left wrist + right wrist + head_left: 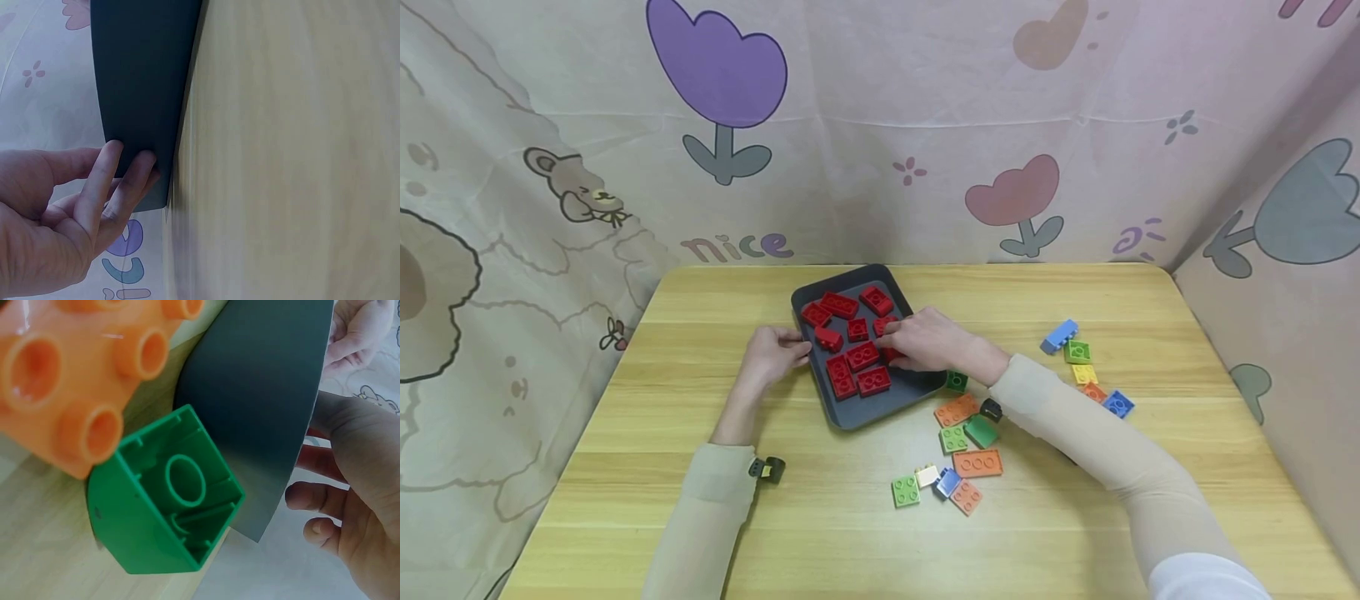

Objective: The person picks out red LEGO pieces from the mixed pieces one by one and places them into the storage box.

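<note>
A dark grey tray (917, 387) holds several red toy bricks (840, 377), lying at various angles. At its left side my left hand (772, 357) grips the rim; in the left wrist view, fingers (132, 181) lie against the outer wall. My right hand (931, 340) reaches over the right rim into the tray. Between its thumb and forefinger it pinches a red brick (892, 354), partly covered by the hand. In the right wrist view the tray wall (250, 412) hides part of those fingers.
Right of and below the tray lie loose bricks: a dark green brick (187, 487), an orange brick (977, 462), a light green brick (906, 491) and others. Farther right a blue brick (1060, 336) heads another group. A patterned cloth (865, 125) hangs behind the table.
</note>
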Tool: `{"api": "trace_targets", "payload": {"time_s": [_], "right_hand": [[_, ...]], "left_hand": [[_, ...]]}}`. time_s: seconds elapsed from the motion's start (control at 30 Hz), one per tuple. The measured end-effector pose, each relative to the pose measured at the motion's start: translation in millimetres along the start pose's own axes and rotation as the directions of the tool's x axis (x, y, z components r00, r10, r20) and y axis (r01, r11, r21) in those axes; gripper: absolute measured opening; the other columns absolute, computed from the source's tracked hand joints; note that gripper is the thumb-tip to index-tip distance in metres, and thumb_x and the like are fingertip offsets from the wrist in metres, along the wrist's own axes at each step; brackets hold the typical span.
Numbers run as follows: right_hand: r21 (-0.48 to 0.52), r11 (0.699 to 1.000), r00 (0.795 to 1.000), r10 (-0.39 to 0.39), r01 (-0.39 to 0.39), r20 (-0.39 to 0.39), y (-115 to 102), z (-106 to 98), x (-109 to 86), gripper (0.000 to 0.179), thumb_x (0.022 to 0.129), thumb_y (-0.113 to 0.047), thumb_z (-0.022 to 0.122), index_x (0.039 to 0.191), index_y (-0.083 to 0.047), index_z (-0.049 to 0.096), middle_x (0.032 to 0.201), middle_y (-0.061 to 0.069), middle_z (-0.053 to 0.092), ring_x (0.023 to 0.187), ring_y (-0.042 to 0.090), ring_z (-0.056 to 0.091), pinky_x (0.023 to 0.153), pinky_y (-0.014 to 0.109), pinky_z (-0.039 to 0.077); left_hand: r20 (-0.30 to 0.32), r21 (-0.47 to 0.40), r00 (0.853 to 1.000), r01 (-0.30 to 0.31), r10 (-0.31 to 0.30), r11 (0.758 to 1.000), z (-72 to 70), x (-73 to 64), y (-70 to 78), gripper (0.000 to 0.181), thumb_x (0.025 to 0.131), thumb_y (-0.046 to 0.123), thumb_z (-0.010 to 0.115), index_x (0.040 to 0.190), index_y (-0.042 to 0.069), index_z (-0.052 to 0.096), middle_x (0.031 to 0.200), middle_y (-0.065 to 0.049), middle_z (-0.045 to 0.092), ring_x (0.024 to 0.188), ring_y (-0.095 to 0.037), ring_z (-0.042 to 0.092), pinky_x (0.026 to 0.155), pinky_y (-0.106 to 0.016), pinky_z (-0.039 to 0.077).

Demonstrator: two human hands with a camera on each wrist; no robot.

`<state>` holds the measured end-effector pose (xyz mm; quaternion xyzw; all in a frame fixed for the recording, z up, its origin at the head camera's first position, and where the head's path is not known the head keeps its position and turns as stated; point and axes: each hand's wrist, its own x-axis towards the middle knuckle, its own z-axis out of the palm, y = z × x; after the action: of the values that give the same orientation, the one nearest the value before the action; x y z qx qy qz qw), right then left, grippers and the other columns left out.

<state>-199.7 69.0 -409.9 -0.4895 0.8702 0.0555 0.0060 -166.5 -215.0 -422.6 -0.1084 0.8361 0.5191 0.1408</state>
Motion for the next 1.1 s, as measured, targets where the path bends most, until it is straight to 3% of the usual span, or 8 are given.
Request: {"api": "trace_targets", "payload": {"time_s": [0.6, 0.83, 1.0, 1.1], "right_hand": [[0.049, 0.999, 0.999, 0.02, -0.019, -0.031, -1, -2, -5.3, 0.048, 0.099, -0.048, 0.073, 0.138, -0.02, 0.071, 0.12, 0.003, 0.076, 0.068, 0.012, 0.064, 0.048, 0.02, 0.046], [0.073, 0.995, 0.996, 0.065, -0.061, -0.055, 0, -10, -17.1, 0.063, 0.098, -0.059, 0.068, 0.145, -0.017, 0.065, 0.139, 0.009, 0.071, 0.092, 0.02, 0.076, 0.064, 0.029, 0.063], [0.1, 0.989, 0.992, 0.113, -0.108, -0.047, 3, -15, -28.5, 0.069, 0.097, -0.063, 0.066, 0.15, -0.018, 0.061, 0.144, 0.01, 0.068, 0.116, 0.027, 0.074, 0.079, 0.037, 0.068], [0.107, 0.985, 0.989, 0.139, -0.132, -0.057, 6, -15, -36.1, 0.074, 0.095, -0.066, 0.066, 0.151, -0.018, 0.06, 0.146, 0.012, 0.066, 0.125, 0.03, 0.07, 0.081, 0.039, 0.068]], "left_hand": [[0.0, -0.011, 1.0, 0.012, -0.012, 1.0, 1.1, -1.7, 1.3, 0.04, 0.104, 0.006, 0.066, 0.137, -0.014, 0.06, 0.132, -0.034, 0.067, 0.087, -0.011, 0.074, 0.087, -0.026, 0.068], [0.001, -0.008, 1.0, 0.01, -0.01, 1.0, 1.1, -1.2, 0.3, 0.04, 0.103, 0.007, 0.066, 0.137, -0.015, 0.06, 0.131, -0.034, 0.067, 0.087, -0.01, 0.074, 0.087, -0.025, 0.068], [-0.002, -0.008, 1.0, 0.011, -0.011, 1.0, 1.2, -1.4, 0.6, 0.04, 0.104, 0.007, 0.066, 0.137, -0.014, 0.06, 0.132, -0.034, 0.067, 0.088, -0.011, 0.074, 0.088, -0.026, 0.068], [-0.003, -0.009, 1.0, 0.008, -0.008, 1.0, 1.2, -1.5, 0.9, 0.041, 0.104, 0.007, 0.066, 0.137, -0.015, 0.06, 0.132, -0.034, 0.067, 0.089, -0.012, 0.075, 0.087, -0.026, 0.068]]}}
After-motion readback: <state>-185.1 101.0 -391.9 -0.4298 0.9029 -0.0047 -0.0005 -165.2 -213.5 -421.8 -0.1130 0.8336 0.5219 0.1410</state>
